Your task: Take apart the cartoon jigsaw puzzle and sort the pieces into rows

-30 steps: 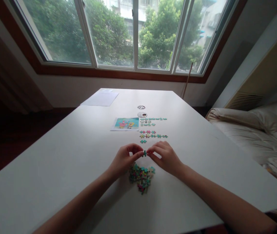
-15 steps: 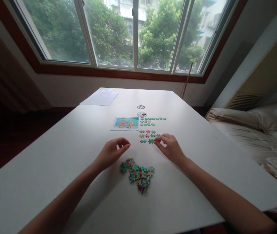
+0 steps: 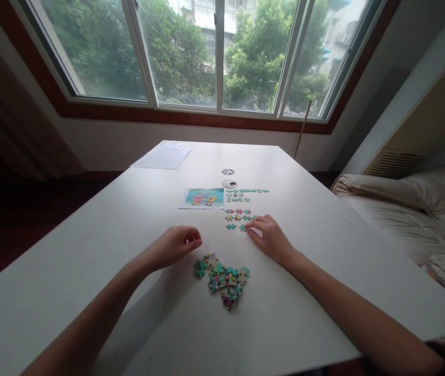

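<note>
My right hand [image 3: 268, 235] pinches a green puzzle piece [image 3: 243, 227] at the right end of the nearest row, its fingertips low against the table. To its left in that row lies another teal puzzle piece [image 3: 231, 226]. My left hand [image 3: 177, 244] hovers over the table with its fingers curled and the thumb against them; nothing shows in it. Between my forearms sits a heap of mixed puzzle pieces [image 3: 226, 282], some face down. Several sorted rows of pieces [image 3: 239, 211] stretch beyond my right hand, beside a printed cartoon picture [image 3: 204, 198].
Two round discs [image 3: 229, 184] lie behind the picture on the white table [image 3: 89, 261]. Sheets of paper [image 3: 163, 157] rest at the far left corner. A pale sofa [image 3: 410, 214] stands to the right, and a window [image 3: 218, 57] is ahead.
My left hand has drawn back a little to the left and towards me. The piece at my right fingertips now sits lower in the nearest row, and that hand has shifted slightly left.
</note>
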### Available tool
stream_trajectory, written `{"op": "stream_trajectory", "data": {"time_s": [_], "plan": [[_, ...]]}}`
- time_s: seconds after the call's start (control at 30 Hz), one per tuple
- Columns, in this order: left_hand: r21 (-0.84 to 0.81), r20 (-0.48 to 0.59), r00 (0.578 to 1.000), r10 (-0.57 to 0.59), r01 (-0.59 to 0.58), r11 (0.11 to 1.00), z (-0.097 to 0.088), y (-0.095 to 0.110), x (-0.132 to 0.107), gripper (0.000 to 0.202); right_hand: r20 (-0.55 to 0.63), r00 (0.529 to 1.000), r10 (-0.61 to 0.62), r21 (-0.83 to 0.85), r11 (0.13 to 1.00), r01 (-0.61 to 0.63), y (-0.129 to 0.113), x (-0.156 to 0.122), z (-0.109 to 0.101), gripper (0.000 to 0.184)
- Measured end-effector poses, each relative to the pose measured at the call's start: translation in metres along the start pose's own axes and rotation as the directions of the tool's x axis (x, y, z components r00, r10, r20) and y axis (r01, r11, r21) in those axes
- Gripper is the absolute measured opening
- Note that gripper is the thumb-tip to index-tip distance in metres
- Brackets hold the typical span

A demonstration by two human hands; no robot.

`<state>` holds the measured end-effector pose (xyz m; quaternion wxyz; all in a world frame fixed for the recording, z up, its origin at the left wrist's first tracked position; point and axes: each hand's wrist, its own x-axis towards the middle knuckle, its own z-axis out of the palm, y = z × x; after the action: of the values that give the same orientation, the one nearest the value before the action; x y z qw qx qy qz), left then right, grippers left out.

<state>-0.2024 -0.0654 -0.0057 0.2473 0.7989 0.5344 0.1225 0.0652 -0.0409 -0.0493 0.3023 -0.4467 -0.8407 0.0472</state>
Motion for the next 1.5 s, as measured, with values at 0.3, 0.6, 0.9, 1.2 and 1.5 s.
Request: {"op": "stream_trajectory", "data": {"time_s": [0.3, 0.6, 0.9, 1.2, 1.5], "plan": [[0.018, 0.204, 0.974, 0.095, -0.101, 0.995, -0.006, 0.004, -0.010, 0.024, 0.081, 0.995, -0.049, -0.057, 0.997, 0.053, -0.007, -0.006, 0.002, 0.022], [0.060, 0.240, 0.963, 0.121, -0.139, 0.989, 0.001, 0.009, -0.013, 0.025, 0.099, 0.994, -0.042, -0.066, 0.997, 0.049, -0.007, -0.003, 0.003, 0.022], [0.011, 0.260, 0.956, 0.135, -0.143, 0.990, -0.001, 0.012, -0.012, 0.015, 0.103, 0.994, -0.044, -0.068, 0.996, 0.051, -0.007, -0.003, 0.001, 0.022], [-0.375, 0.098, 0.975, 0.200, -0.150, 0.915, -0.002, 0.018, -0.009, 0.019, 0.012, 0.996, -0.091, -0.002, 0.996, 0.091, -0.017, -0.005, -0.005, 0.019], [-0.892, 0.067, 0.987, -0.143, 0.124, 0.436, 0.041, 0.045, 0.001, 0.027, -0.101, 0.983, -0.155, 0.048, 0.986, 0.161, -0.059, -0.013, -0.015, 0.019]]}}
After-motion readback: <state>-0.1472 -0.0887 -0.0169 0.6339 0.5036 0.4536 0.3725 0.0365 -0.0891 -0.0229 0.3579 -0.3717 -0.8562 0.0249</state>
